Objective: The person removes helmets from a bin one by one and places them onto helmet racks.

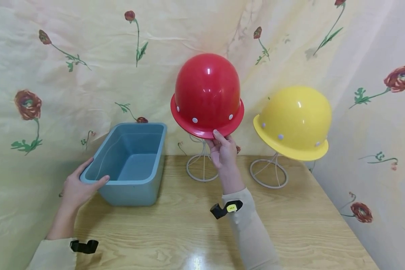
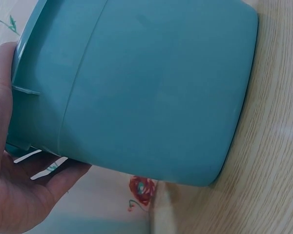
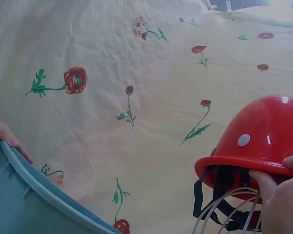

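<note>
My right hand (image 1: 222, 152) pinches the front brim of a red hard hat (image 1: 207, 90), thumb on top and fingers beneath. The hat sits over a white wire stand (image 1: 202, 168); in the right wrist view, black straps (image 3: 224, 185) hang below its brim beside the wires. My left hand (image 1: 77, 187) grips the near left corner of a blue plastic bin (image 1: 129, 193), thumb over the rim and fingers along the outer side. The left wrist view shows the bin's outer wall (image 2: 151, 92) close up, with the fingers partly hidden behind it.
A yellow hard hat (image 1: 297, 120) rests tilted on a second wire stand (image 1: 270, 180) to the right. The wooden table (image 1: 185, 225) meets a flowered cloth wall (image 1: 94, 45) at the back and a side wall (image 1: 384, 142) at the right.
</note>
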Available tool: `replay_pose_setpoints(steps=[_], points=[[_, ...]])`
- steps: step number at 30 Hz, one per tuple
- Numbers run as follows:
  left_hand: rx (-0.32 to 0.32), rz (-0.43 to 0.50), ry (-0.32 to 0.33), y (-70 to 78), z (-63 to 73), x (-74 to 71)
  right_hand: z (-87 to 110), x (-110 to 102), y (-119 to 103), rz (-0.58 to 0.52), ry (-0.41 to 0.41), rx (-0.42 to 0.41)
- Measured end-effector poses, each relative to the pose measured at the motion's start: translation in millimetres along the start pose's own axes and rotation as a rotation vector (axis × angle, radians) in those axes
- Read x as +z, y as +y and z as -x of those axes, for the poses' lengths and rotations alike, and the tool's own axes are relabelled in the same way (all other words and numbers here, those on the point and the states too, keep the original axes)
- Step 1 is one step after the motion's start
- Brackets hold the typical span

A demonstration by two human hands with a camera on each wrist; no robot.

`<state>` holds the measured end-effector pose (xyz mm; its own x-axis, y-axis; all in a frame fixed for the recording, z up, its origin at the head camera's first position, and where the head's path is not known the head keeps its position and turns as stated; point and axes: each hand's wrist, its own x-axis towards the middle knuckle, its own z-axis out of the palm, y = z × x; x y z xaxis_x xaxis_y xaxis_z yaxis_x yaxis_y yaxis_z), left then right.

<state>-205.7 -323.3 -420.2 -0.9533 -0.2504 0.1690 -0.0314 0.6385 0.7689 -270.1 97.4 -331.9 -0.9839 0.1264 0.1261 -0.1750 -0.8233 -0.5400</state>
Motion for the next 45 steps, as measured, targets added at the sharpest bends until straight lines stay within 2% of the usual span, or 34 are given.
replay_pose_setpoints(steps=[11, 23, 37, 45], points=[[-0.003, 0.013, 0.007, -0.5, -0.6, 1.2, -1.4, -5.5, 2.8, -0.007, -0.014, -0.027], [-0.022, 0.017, -0.004, -0.6, -0.2, 1.8, -0.8, -9.1, 4.5, 0.005, 0.031, -0.008], [-0.016, 0.008, 0.002, 1.8, 1.6, 1.2, 2.2, -15.5, 6.1, 0.032, 0.045, 0.034], [-0.029, 0.009, 0.001, 2.9, 3.1, 0.8, 1.7, -19.6, 10.5, 0.03, 0.055, 0.027]])
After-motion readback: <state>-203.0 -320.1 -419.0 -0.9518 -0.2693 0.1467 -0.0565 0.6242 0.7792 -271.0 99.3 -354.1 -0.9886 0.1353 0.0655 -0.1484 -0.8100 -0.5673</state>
